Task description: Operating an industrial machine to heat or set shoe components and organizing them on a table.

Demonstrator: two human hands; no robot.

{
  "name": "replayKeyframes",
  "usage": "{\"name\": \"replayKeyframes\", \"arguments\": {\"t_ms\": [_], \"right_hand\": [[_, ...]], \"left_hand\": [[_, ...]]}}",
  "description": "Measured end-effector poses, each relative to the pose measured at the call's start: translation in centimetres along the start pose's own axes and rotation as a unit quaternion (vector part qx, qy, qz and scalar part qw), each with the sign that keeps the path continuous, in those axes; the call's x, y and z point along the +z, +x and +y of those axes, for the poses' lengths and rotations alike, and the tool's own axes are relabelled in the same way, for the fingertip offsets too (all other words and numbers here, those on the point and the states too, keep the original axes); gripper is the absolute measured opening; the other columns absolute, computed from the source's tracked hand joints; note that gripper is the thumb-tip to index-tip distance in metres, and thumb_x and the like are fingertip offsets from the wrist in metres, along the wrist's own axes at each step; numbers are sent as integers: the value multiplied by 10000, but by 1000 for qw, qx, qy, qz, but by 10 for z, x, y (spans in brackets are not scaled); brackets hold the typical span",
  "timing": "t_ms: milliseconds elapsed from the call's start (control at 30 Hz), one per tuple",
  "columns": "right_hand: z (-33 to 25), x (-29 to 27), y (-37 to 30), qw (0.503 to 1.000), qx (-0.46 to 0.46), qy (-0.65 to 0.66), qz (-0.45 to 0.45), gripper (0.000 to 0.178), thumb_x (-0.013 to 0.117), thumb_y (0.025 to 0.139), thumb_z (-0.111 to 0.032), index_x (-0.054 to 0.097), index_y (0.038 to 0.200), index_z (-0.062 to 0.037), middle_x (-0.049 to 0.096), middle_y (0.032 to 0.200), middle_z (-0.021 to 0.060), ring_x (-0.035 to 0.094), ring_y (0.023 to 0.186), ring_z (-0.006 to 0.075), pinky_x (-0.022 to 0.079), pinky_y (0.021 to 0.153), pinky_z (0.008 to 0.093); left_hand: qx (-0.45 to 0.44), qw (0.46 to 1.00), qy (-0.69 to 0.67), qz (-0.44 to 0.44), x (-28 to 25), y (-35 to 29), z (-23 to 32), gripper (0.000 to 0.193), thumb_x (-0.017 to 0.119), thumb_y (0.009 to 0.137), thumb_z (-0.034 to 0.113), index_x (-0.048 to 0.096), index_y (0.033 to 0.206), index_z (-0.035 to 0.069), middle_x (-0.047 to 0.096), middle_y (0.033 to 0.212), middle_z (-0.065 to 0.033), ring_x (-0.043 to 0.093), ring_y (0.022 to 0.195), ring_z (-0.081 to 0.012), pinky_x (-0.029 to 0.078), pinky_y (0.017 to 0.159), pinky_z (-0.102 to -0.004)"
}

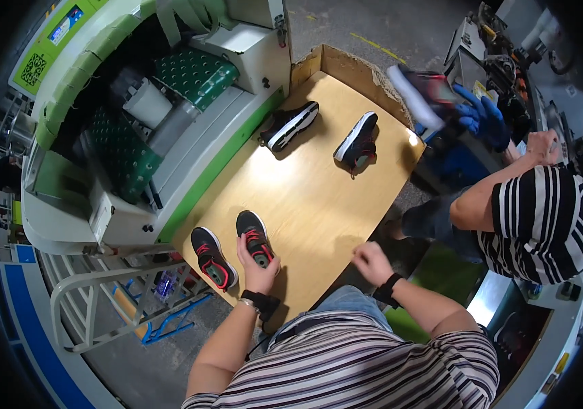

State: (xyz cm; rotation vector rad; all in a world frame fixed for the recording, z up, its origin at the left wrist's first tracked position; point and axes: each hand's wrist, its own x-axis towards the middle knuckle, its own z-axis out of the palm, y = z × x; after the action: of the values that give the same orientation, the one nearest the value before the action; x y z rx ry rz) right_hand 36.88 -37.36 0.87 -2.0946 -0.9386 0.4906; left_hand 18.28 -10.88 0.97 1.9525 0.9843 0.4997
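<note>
My left hand (259, 270) is wrapped round the heel end of a black sneaker (251, 227) with red laces and a white sole edge, standing on the wooden table (305, 218). Just left of it stands a matching black sneaker (207, 249), its opening toward me. Over the table's near right edge, my right hand (372, 264) has its fingers curled in, and nothing shows in them. Farther off, a black sneaker (294, 127) lies on its side with its white sole edge showing. Another sneaker (357, 143) lies tilted to its right.
Left of the table is a green and white machine (189, 177) with perforated green pads (196, 76). A cardboard edge (353, 73) borders the table's far side. At right a co-worker in a striped shirt (544, 218) and blue glove (480, 116) handles a blurred shoe. A metal rack (90, 300) stands lower left.
</note>
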Motion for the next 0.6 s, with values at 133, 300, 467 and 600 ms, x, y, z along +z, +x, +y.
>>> {"name": "replayKeyframes", "arguments": {"t_ms": [133, 300, 467, 600], "right_hand": [[80, -6, 60, 954, 121, 79, 264, 201, 599, 971, -188, 612, 905, 1, 580, 785, 59, 550, 768, 151, 456, 708, 302], [142, -48, 230, 867, 270, 260, 328, 943, 771, 765, -545, 430, 1395, 68, 597, 1225, 197, 592, 1102, 283, 466, 950, 377], [83, -40, 292, 846, 344, 256, 318, 1220, 907, 503, -557, 341, 1384, 71, 524, 1313, 269, 585, 1127, 340, 517, 915, 420], [7, -39, 256, 819, 206, 326, 425, 881, 882, 687, -318, 359, 1314, 15, 541, 1190, 179, 591, 1008, 265, 545, 811, 354]], "left_hand": [[-123, 974, -168, -85, -32, -8, 17, 884, 694, 731, 16, 230, 1483, 47, 344, 1432, -221, 414, 1300, -333, 356, 1098, -400], [-52, 998, -33, 14, -37, -27, 5, 854, 702, 709, 5, 280, 1450, 20, 365, 1412, -209, 392, 1318, -343, 319, 1123, -418], [-65, 996, -27, -51, -49, -21, -12, 904, 730, 737, 79, 216, 1479, 42, 313, 1436, -271, 327, 1360, -410, 270, 1156, -437], [-64, 997, -48, -20, -47, -27, -15, 858, 697, 767, 58, 212, 1474, 34, 297, 1462, -285, 319, 1387, -414, 259, 1164, -433]]}}
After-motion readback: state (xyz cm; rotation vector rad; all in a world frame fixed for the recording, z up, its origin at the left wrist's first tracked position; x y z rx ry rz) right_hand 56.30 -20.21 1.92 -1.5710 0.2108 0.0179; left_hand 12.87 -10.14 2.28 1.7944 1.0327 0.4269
